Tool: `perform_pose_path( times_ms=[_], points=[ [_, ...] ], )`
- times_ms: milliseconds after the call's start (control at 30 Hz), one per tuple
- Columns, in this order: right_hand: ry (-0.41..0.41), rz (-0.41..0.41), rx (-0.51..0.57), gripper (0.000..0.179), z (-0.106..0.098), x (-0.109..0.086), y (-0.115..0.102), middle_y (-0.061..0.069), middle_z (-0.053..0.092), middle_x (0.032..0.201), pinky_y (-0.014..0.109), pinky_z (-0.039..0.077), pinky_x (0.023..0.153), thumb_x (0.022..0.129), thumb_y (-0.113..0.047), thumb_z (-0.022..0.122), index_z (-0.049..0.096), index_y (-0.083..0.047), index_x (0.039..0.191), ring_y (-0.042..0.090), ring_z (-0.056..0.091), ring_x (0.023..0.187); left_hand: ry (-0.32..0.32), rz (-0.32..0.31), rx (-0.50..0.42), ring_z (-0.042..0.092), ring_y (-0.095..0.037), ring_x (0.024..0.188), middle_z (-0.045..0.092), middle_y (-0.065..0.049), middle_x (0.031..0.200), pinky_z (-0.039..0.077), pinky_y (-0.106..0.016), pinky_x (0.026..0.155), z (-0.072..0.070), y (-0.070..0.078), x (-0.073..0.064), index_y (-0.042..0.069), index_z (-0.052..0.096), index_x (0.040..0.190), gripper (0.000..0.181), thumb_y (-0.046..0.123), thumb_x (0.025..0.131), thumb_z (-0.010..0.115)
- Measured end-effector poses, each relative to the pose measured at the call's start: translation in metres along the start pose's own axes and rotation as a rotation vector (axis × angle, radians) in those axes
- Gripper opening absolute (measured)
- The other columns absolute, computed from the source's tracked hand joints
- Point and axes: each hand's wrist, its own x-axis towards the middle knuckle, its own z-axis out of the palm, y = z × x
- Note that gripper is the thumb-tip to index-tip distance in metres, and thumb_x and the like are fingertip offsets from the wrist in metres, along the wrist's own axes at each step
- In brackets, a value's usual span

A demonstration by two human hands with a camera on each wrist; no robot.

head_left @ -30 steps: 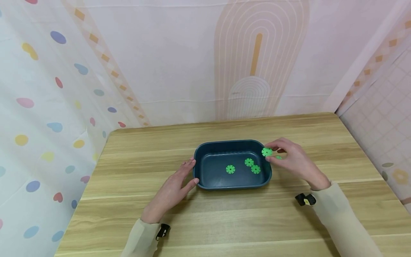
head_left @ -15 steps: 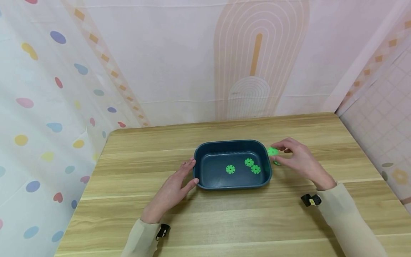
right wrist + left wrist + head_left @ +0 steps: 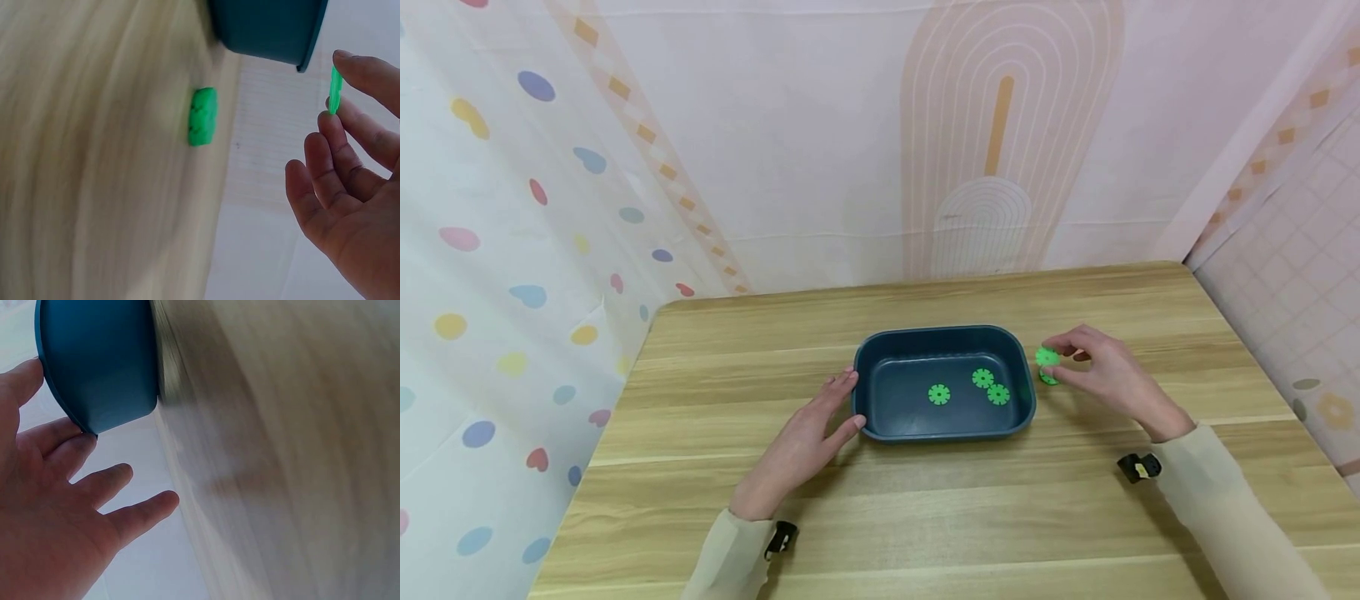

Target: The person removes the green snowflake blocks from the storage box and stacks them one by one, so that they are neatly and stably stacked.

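A dark blue rectangular bin [image 3: 943, 437] stands on the table, with several green notched discs, one of them this disc [image 3: 938, 394], lying flat inside. My left hand [image 3: 793, 446] rests its fairly straight fingertips and thumb on the bin's left end; in the left wrist view, the hand [image 3: 59, 500] has its other fingers spread free below the rim. Right of the bin, my right hand [image 3: 1105, 371] pinches one green notched disc [image 3: 335, 90] between thumb and fingertips. Below it on the table sits a short stack of green notched discs [image 3: 203, 117], partly covered in the head view.
The wooden table [image 3: 940, 517] runs back to a patterned curtain [image 3: 820, 150]. Another curtain with coloured spots [image 3: 535, 208] hangs along the left side. A small black camera [image 3: 1138, 467] is strapped at the right wrist, another black camera [image 3: 781, 539] at the left.
My right hand has drawn rightwards from the bin's right rim, with the pinched disc now over the stack beside it. The left hand and the bin have stayed put.
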Motion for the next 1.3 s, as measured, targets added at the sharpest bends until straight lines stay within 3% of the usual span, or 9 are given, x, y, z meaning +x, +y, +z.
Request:
perform_pose_path(
  times_ms=[767, 1300],
  points=[
    [-0.073, 0.031, -0.027, 0.032, 0.0, 0.002, 0.022, 0.019, 0.067, 0.114, 0.054, 0.057, 0.091, 0.093, -0.008, 0.078, 0.07, 0.006, 0.121, 0.034, 0.063, 0.103, -0.003, -0.007, 0.01, 0.026, -0.03, 0.155, 0.03, -0.009, 0.168, 0.028, -0.053, 0.122, 0.0, 0.0, 0.0, 0.012, 0.033, 0.163, 0.067, 0.041, 0.107, 0.057],
    [-0.147, 0.083, -0.069, 0.031, 0.003, 0.006, 0.027, 0.014, 0.067, 0.111, 0.048, 0.055, 0.089, 0.093, -0.011, 0.079, 0.07, 0.003, 0.12, 0.029, 0.061, 0.099, -0.01, -0.014, 0.005, 0.025, -0.029, 0.155, 0.027, -0.003, 0.169, 0.027, -0.054, 0.122, 0.0, 0.0, 0.0, 0.013, 0.032, 0.164, 0.068, 0.042, 0.107, 0.057]
  ],
)
